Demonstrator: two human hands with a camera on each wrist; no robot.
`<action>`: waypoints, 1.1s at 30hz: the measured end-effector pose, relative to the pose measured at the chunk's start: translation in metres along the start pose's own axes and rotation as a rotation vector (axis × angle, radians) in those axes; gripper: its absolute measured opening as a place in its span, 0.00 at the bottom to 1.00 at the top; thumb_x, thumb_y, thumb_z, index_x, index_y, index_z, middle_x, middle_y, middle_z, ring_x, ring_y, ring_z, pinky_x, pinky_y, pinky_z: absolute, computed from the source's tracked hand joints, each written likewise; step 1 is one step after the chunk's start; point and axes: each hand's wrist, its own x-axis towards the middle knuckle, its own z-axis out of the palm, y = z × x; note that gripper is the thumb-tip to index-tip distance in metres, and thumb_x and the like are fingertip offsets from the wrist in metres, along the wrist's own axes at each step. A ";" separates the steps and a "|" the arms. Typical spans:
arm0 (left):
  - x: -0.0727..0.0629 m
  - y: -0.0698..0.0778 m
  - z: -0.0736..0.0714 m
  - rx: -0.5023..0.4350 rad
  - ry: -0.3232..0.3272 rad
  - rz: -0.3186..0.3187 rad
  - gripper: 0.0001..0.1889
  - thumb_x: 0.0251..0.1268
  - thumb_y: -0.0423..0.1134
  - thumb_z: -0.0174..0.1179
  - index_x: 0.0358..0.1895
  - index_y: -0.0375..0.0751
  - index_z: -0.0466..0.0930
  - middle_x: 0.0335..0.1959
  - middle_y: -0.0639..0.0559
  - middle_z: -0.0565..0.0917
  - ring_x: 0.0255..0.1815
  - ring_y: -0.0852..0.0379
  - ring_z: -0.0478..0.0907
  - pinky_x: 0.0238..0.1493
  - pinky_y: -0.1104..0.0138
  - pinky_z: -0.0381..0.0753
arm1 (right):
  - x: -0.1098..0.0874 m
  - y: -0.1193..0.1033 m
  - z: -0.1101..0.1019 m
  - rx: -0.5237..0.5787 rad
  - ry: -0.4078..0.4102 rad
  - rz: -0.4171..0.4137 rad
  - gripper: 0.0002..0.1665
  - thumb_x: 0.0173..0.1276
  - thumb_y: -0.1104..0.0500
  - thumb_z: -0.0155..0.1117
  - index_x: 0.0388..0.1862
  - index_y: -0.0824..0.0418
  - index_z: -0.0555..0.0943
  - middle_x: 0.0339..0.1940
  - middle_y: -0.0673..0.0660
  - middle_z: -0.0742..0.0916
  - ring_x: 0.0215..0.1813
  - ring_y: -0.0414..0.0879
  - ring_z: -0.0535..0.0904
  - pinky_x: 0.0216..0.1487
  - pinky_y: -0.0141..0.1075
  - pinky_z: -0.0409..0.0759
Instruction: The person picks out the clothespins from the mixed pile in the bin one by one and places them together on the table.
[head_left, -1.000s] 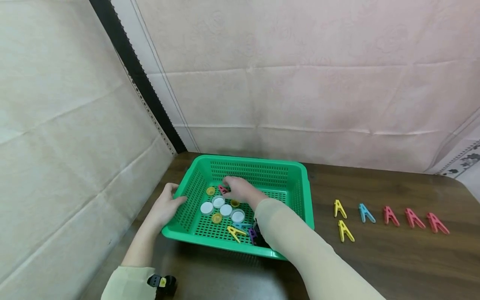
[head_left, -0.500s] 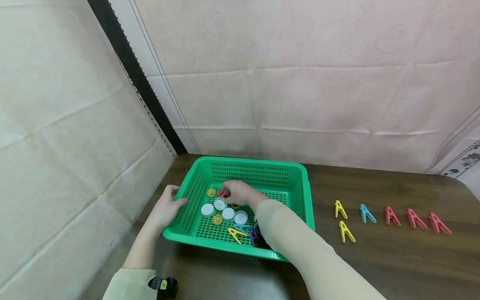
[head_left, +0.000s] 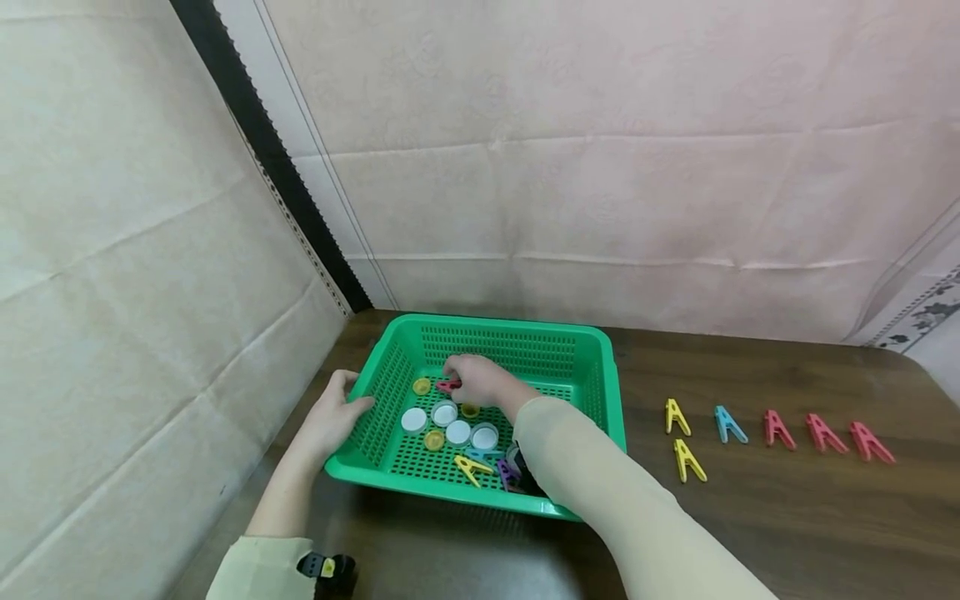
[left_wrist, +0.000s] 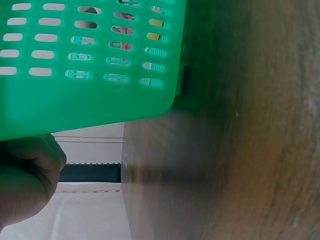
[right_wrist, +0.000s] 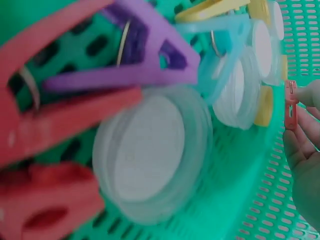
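My left hand (head_left: 335, 417) grips the left rim of a green perforated basket (head_left: 517, 323); in the left wrist view its curled fingers sit by the basket's corner. Inside the basket, my right hand (head_left: 482, 385) pinches a red clothespin (right_wrist: 291, 106) between thumb and fingertips. Around it lie several clear round lids with white centres (right_wrist: 150, 150) and a few yellow caps (head_left: 433, 440). Nearer the front are a yellow clothespin (head_left: 472, 468), a light blue clothespin (right_wrist: 225, 37) and a purple clothespin (right_wrist: 145, 55). More red clothespins (right_wrist: 55, 120) show close up in the right wrist view, hidden by the sleeve from above.
Right of the basket, on the dark wooden table (head_left: 570, 550), clothespins stand by colour: two yellow ones (head_left: 677, 417) in a column, a blue one (head_left: 729, 425) and three red ones (head_left: 825, 433). Pale cloth walls (head_left: 600, 200) close off the back and left.
The red clothespin has turned more level in my right fingers, which stay nearly in place. Some white-centred lids have slid slightly right and toward the front. My left hand keeps its grip.
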 end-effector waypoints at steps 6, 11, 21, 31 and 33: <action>-0.001 0.000 0.001 0.002 -0.001 0.010 0.26 0.70 0.45 0.50 0.64 0.40 0.54 0.52 0.39 0.71 0.39 0.50 0.75 0.34 0.61 0.74 | -0.015 -0.002 -0.013 -0.022 0.003 -0.030 0.25 0.63 0.58 0.60 0.60 0.60 0.73 0.49 0.53 0.81 0.44 0.43 0.75 0.45 0.38 0.74; 0.000 -0.001 0.001 0.024 0.003 0.014 0.25 0.69 0.45 0.50 0.64 0.40 0.54 0.51 0.39 0.71 0.40 0.49 0.74 0.35 0.61 0.73 | -0.026 -0.006 -0.025 -0.022 0.015 -0.042 0.26 0.63 0.59 0.61 0.60 0.61 0.73 0.50 0.55 0.82 0.47 0.44 0.76 0.45 0.38 0.75; -0.005 0.002 -0.001 0.080 -0.010 0.012 0.25 0.70 0.46 0.48 0.64 0.41 0.53 0.53 0.38 0.71 0.39 0.49 0.74 0.34 0.61 0.73 | -0.052 -0.014 -0.043 -0.002 0.010 -0.074 0.24 0.62 0.60 0.62 0.58 0.58 0.74 0.49 0.52 0.82 0.51 0.43 0.77 0.48 0.37 0.75; -0.007 0.003 0.001 0.057 -0.027 0.009 0.25 0.70 0.45 0.48 0.64 0.41 0.53 0.51 0.38 0.71 0.36 0.50 0.75 0.32 0.61 0.74 | -0.073 -0.004 -0.062 0.081 0.075 -0.070 0.23 0.62 0.60 0.62 0.58 0.59 0.74 0.49 0.53 0.83 0.50 0.43 0.77 0.49 0.37 0.75; -0.006 0.004 0.001 0.060 -0.023 0.013 0.25 0.70 0.45 0.49 0.63 0.40 0.53 0.51 0.38 0.71 0.36 0.50 0.75 0.32 0.61 0.73 | -0.079 -0.004 -0.068 0.095 0.087 -0.072 0.23 0.63 0.60 0.62 0.58 0.59 0.74 0.49 0.52 0.82 0.50 0.43 0.77 0.50 0.37 0.75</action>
